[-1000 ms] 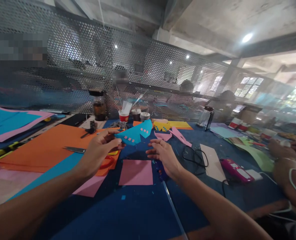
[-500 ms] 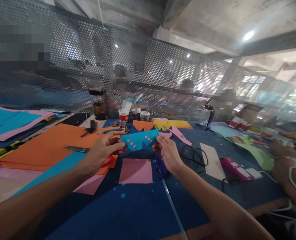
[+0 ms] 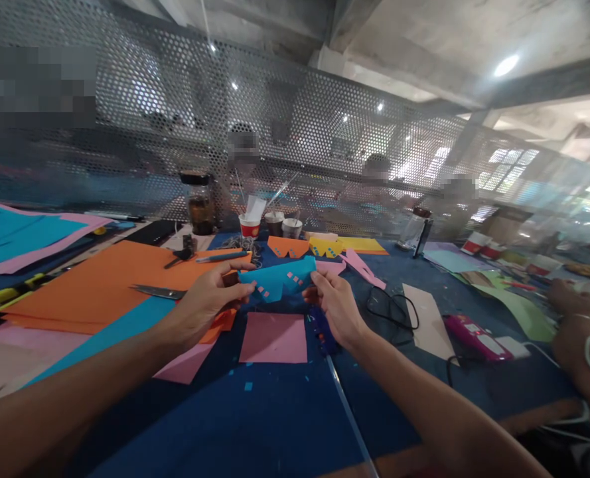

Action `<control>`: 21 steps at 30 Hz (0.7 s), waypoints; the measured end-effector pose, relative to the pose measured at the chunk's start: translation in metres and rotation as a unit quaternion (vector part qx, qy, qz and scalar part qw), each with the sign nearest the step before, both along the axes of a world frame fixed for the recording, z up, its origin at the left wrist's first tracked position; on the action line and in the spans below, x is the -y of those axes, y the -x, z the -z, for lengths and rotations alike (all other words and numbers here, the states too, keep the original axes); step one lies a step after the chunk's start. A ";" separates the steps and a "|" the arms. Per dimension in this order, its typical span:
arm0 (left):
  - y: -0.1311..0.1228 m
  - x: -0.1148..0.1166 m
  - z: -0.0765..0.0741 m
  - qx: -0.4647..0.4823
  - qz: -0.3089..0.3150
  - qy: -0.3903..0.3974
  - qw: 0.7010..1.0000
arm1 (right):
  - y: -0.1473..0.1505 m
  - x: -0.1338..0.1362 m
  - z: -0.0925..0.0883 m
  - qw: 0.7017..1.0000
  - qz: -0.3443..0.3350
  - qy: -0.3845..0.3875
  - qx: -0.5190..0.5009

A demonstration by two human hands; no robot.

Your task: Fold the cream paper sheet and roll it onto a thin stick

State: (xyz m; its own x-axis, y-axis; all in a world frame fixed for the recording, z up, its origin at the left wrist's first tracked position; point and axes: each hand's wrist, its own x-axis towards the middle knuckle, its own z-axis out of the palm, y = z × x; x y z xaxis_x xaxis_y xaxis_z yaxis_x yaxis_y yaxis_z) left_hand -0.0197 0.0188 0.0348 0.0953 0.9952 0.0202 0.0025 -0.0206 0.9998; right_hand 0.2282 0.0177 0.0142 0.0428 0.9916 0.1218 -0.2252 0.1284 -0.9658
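Between my two hands a blue paper cutout (image 3: 273, 282) with small pink squares and a notched lower edge is held up above the table. My left hand (image 3: 220, 292) pinches its left end, the thumb lying over the front. At the right end, the fingertips of my right hand (image 3: 332, 299) are closed on the upper corner. A pink paper square (image 3: 273, 338) lies flat below. Just under my right hand is a dark blue tool (image 3: 323, 330), its shape partly hidden. Scissors (image 3: 158, 292) rest beside my left hand on orange paper (image 3: 90, 285).
Behind the cutout lie orange (image 3: 288, 247) and yellow (image 3: 326, 248) notched paper pieces. Paper cups (image 3: 249, 228) and a dark jar (image 3: 201, 206) stand near the perforated metal screen (image 3: 295, 133). A black cable (image 3: 391, 312) and a magenta device (image 3: 476, 337) lie rightward, near another person's hands (image 3: 576, 299).
My left thumb has slid farther over the cutout's left end, covering some of the pink squares. Both hands still hold it in about the same place; the view has shifted slightly.
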 end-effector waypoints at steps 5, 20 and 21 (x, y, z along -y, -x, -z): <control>-0.001 0.001 -0.001 -0.009 0.000 0.000 1.000 | 0.000 0.000 -0.001 1.000 0.000 0.001 0.003; -0.002 -0.001 -0.001 -0.031 -0.011 -0.005 0.999 | 0.001 -0.001 0.002 1.000 -0.002 -0.002 0.003; -0.002 -0.001 -0.001 -0.031 -0.012 -0.004 0.999 | 0.001 -0.001 0.002 1.000 -0.002 -0.002 0.002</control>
